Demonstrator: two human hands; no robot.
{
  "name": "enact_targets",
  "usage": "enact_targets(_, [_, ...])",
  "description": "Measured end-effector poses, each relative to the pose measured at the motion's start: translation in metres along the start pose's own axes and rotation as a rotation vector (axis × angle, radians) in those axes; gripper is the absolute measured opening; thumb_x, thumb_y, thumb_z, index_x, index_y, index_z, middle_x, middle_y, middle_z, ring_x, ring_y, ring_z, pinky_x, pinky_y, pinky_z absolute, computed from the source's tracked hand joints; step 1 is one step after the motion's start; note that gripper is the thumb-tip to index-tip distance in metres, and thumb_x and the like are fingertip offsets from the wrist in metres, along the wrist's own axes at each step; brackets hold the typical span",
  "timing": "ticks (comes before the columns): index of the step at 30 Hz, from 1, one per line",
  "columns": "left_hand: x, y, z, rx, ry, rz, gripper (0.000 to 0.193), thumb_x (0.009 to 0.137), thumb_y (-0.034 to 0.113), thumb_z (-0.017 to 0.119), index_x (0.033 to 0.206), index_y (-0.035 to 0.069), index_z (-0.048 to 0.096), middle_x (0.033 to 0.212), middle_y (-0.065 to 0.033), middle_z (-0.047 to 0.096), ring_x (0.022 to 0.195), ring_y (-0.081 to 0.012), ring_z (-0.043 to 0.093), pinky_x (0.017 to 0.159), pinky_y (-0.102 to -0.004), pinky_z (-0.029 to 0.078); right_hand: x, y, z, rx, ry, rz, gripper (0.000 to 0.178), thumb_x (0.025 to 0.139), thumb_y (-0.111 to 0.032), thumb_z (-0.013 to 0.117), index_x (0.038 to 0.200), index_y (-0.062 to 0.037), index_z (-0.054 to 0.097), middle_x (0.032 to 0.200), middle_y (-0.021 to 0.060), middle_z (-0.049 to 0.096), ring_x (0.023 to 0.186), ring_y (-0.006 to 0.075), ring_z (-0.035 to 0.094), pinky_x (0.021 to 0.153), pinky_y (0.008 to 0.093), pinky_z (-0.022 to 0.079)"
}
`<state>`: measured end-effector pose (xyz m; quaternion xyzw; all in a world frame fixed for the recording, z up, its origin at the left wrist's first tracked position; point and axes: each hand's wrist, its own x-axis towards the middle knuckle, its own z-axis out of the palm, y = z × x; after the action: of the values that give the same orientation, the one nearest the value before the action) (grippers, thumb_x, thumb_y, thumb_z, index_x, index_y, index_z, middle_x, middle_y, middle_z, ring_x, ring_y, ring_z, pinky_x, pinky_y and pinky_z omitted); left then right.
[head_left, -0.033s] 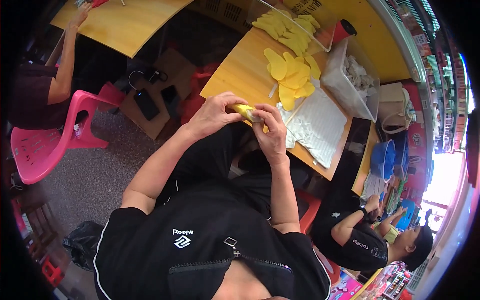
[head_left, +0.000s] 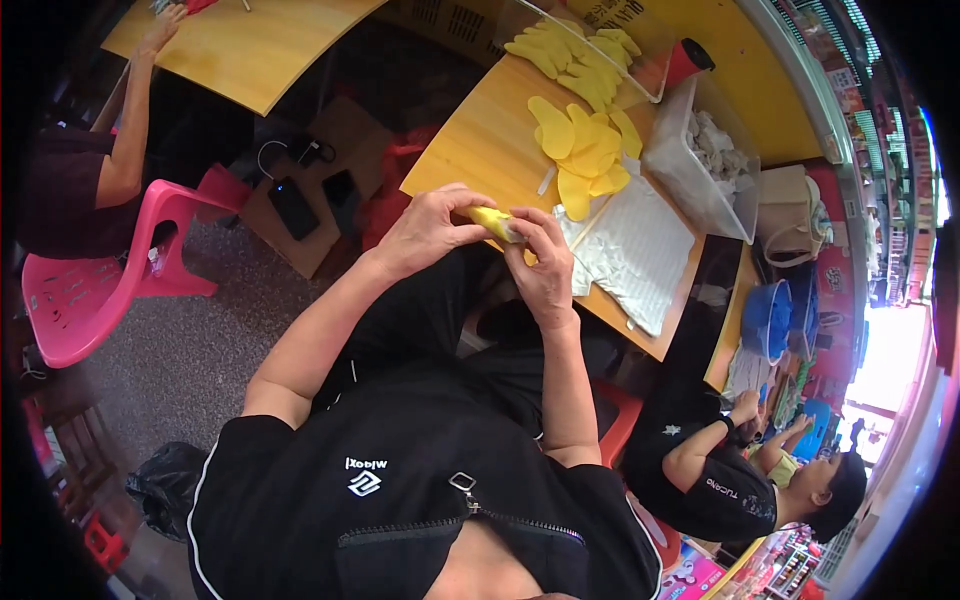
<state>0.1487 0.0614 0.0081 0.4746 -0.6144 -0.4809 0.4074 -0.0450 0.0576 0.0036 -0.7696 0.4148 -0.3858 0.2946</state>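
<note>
Between my two hands, over the table's near edge, is a small yellow piece [head_left: 491, 221] with a whitish patch at its right end. It looks like soft material, but I cannot make out its exact kind. My left hand [head_left: 436, 228] pinches the left end between thumb and fingers. The fingertips of my right hand [head_left: 541, 254] close on the right end. Beyond them on the table lies a loose pile of flat yellow oval pieces [head_left: 575, 150]. White padded cloth [head_left: 640, 255] is spread to the right of that pile.
More yellow pieces [head_left: 590, 68] lie behind a clear panel. A translucent bin [head_left: 690, 150] holds white scraps. At left, a person sits on a pink chair [head_left: 85, 285]; at right, a person in black [head_left: 720, 480] works beside a blue basket [head_left: 767, 318]. A phone [head_left: 292, 208] lies on a low board.
The yellow piece has turned slightly in my fingers, so less of its whitish end shows and more yellow does. My arms have stayed in place.
</note>
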Motion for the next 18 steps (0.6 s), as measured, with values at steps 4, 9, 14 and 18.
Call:
enact_targets(4, [-0.001, 0.001, 0.003, -0.072, -0.015, -0.004, 0.028, 0.078, 0.003, 0.068, 0.106, -0.001, 0.063, 0.097, -0.0067, 0.061, 0.093, -0.0141, 0.061, 0.083, -0.0262, 0.049, -0.006, -0.003, 0.004, 0.065, -0.008, 0.082, 0.026, 0.073, 0.005, 0.065, 0.098, -0.0011, 0.061, 0.112, 0.0133, 0.057, 0.093, 0.0255, 0.062, 0.074, 0.0315, 0.053])
enact_targets(9, [-0.003, -0.008, 0.001, -0.036, -0.074, 0.047, 0.031, 0.078, 0.004, 0.069, 0.107, 0.001, 0.062, 0.1, -0.0063, 0.06, 0.092, -0.0149, 0.06, 0.082, -0.0267, 0.049, -0.006, -0.001, 0.005, -0.021, -0.051, -0.02, 0.027, 0.072, 0.006, 0.064, 0.098, -0.0025, 0.061, 0.114, 0.0146, 0.056, 0.094, 0.0283, 0.061, 0.077, 0.0342, 0.052])
enact_targets(14, [-0.008, -0.004, -0.002, 0.051, -0.079, 0.086, 0.03, 0.076, 0.004, 0.07, 0.105, 0.004, 0.062, 0.101, -0.007, 0.06, 0.093, -0.0162, 0.059, 0.079, -0.0265, 0.048, -0.005, -0.006, 0.004, -0.126, -0.053, -0.084, 0.029, 0.072, 0.007, 0.064, 0.098, -0.0053, 0.062, 0.112, 0.014, 0.056, 0.096, 0.03, 0.06, 0.08, 0.0355, 0.051])
enact_targets(18, [-0.01, -0.007, 0.001, 0.043, -0.038, 0.111, 0.027, 0.076, 0.008, 0.07, 0.103, 0.003, 0.064, 0.095, -0.0086, 0.06, 0.092, -0.02, 0.059, 0.082, -0.0289, 0.047, -0.005, -0.014, 0.005, -0.09, -0.03, -0.063, 0.028, 0.072, 0.008, 0.064, 0.098, -0.0041, 0.062, 0.109, 0.0133, 0.058, 0.096, 0.0299, 0.06, 0.08, 0.035, 0.05])
